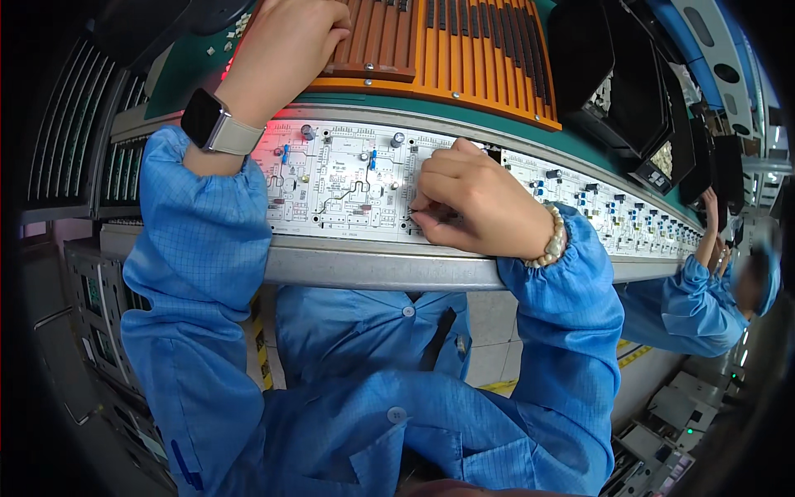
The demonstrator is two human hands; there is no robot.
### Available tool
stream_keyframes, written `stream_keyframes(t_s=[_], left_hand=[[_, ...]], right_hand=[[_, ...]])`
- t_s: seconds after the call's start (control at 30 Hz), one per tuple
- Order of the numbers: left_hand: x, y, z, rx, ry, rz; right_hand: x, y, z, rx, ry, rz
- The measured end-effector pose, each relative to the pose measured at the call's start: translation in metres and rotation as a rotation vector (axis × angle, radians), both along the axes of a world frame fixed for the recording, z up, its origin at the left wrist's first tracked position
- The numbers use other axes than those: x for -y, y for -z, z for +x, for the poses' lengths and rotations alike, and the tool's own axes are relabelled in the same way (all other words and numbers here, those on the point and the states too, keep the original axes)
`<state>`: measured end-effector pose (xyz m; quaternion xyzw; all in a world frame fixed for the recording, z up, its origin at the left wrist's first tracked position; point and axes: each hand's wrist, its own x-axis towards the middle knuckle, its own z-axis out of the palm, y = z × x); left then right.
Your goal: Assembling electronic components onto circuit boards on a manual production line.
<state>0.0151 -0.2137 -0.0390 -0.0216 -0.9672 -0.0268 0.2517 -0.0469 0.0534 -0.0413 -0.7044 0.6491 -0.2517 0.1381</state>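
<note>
Circuit board (pixel 339 186), white with printed traces and small blue and grey components, lies flat on the metal conveyor rail (pixel 373 269), directly beneath the right grip. More populated boards (pixel 613 215) continue along the rail to the right of that grip. Above the board sits an orange slotted component tray (pixel 489 58).

Left hand (pixel 290 41) reaches forward over the board to the tray's near edge, fingers curled under; whether the grip grasps anything cannot be told. A smartwatch (pixel 217 124) is on its wrist.

Right hand (pixel 472 203) rests on the board, knuckles up, grip pinched on a small dark component (pixel 418 217) at the board's surface. A bead bracelet (pixel 553 240) circles its wrist.
</note>
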Motion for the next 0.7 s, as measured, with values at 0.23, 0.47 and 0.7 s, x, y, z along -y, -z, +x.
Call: stream_keyframes(t_s=[0.23, 0.47, 0.7], left_hand=[[0.001, 0.006, 0.003, -0.059, -0.012, 0.118], [-0.014, -0.013, 0.007, 0.030, -0.102, 0.120], [-0.017, -0.013, 0.006, 0.005, -0.053, 0.101]], right_hand=[[0.003, 0.004, 0.005, -0.011, -0.012, -0.015], [0.003, 0.003, 0.005, -0.041, 0.003, -0.008], [0.003, 0.004, 0.009, -0.101, 0.072, 0.009]])
